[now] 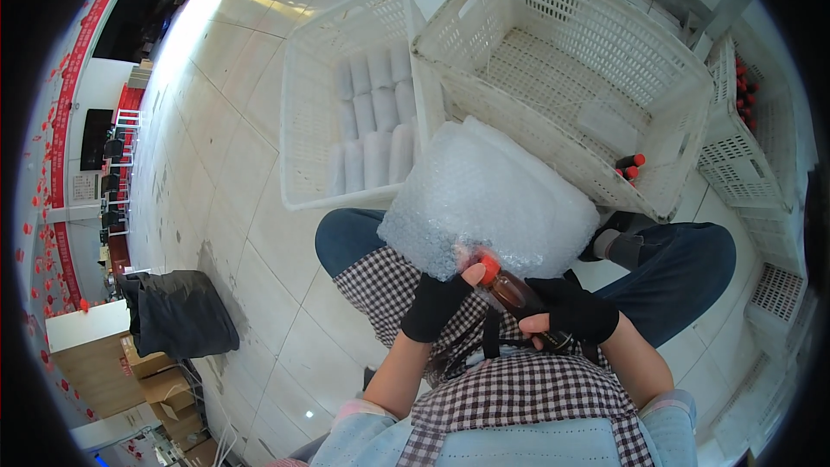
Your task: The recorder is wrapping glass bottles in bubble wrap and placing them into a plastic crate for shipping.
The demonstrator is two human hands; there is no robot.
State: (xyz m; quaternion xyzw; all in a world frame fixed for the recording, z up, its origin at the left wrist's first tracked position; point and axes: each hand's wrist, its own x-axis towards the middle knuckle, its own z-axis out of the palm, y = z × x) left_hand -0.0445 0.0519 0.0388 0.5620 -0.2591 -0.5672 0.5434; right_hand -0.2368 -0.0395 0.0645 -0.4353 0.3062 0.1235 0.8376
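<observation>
I sit with a stack of bubble wrap (pixel 488 199) on my lap. My right hand (pixel 572 310), in a black fingerless glove, grips a small dark brown bottle (pixel 517 292) with a red cap, lying on its side. My left hand (pixel 439 301), gloved the same way, touches the bottle's red cap and the near edge of the bubble wrap with its fingertips. A checked apron covers my lap under both hands.
A white plastic crate (pixel 298 112) ahead holds several wrapped rolls. A larger white crate (pixel 683 112) to its right is tilted, with red-capped bottles (pixel 629 166) near its lower corner. More white crates (pixel 735 147) stand at right. A black bag (pixel 177 311) and cardboard boxes (pixel 156 372) lie at left.
</observation>
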